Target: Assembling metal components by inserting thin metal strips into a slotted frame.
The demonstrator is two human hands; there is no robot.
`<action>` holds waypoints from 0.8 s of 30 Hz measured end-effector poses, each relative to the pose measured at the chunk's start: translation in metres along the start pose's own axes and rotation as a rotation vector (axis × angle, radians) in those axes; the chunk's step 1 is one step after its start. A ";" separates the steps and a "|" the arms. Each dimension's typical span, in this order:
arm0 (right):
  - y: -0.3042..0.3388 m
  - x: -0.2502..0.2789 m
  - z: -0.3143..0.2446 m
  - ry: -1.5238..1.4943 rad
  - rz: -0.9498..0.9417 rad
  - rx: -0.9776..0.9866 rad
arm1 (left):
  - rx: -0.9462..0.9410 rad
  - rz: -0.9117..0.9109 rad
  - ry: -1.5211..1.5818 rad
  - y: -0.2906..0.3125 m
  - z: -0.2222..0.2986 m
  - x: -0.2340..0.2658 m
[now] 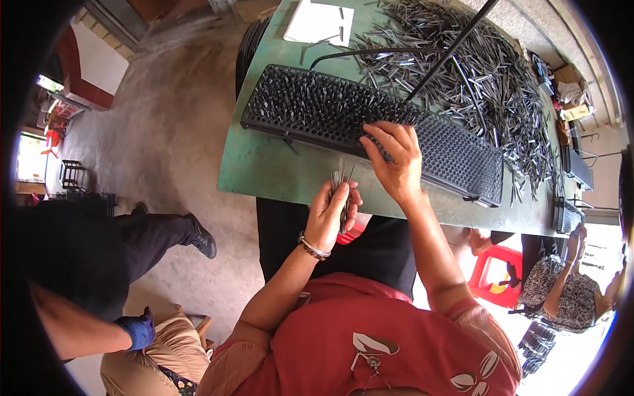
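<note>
My left hand is closed around a small bundle of thin metal pins, held upright just in front of the green table's near edge. My right hand reaches over a long black perforated tray and its fingertips press a pin into a hole near the tray's middle. The left part of the tray is filled with pins standing in its holes. The right part shows empty holes. A large heap of loose metal pins lies on the table behind the tray.
A white sheet lies at the table's far edge. A dark rod slants over the heap. Another person's leg and gloved hand are at left; a seated person and a red stool at right. More black trays stand beside the table.
</note>
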State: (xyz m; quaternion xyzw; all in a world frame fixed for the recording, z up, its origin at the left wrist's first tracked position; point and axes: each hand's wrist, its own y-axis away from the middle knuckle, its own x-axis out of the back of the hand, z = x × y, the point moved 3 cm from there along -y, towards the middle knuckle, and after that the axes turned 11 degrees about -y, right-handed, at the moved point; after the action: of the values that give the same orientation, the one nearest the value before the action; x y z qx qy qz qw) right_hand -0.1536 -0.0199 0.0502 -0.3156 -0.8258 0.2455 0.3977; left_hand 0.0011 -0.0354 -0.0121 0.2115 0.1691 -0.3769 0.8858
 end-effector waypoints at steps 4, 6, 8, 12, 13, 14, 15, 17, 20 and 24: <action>0.018 0.008 -0.015 -0.526 -0.354 -0.553 | -0.059 -0.019 -0.007 0.000 0.007 -0.004; 0.024 0.006 -0.015 -0.572 -0.354 -0.546 | -0.131 -0.036 -0.108 -0.001 0.010 -0.008; 0.031 0.001 -0.009 -0.829 -0.392 -0.728 | -0.090 -0.073 -0.118 0.000 0.009 -0.009; 0.033 0.005 -0.002 -0.878 -0.312 -0.898 | 0.000 -0.069 -0.079 0.002 0.004 -0.012; 0.034 0.006 -0.001 -0.876 -0.309 -0.898 | 0.000 -0.073 -0.079 0.002 0.003 -0.013; 0.035 0.006 -0.001 -0.882 -0.316 -0.913 | 0.014 -0.054 -0.071 0.002 0.002 -0.012; 0.036 0.007 0.000 -0.889 -0.324 -0.929 | 0.028 -0.034 -0.062 0.002 0.001 -0.011; 0.037 0.011 0.005 -0.803 -0.279 -0.909 | 0.030 -0.004 -0.077 0.001 -0.002 -0.010; 0.028 0.020 0.004 -0.730 -0.114 -0.834 | 0.040 0.048 -0.078 -0.001 -0.006 -0.007; 0.006 0.029 0.008 -0.447 0.007 -0.608 | 0.073 0.066 -0.097 -0.001 -0.007 -0.008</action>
State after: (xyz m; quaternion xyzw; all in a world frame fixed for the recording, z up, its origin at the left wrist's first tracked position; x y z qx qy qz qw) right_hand -0.1724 0.0036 0.0561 -0.3607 -0.9263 0.0534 0.0952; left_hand -0.0056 -0.0278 -0.0143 0.2305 0.1051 -0.3631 0.8966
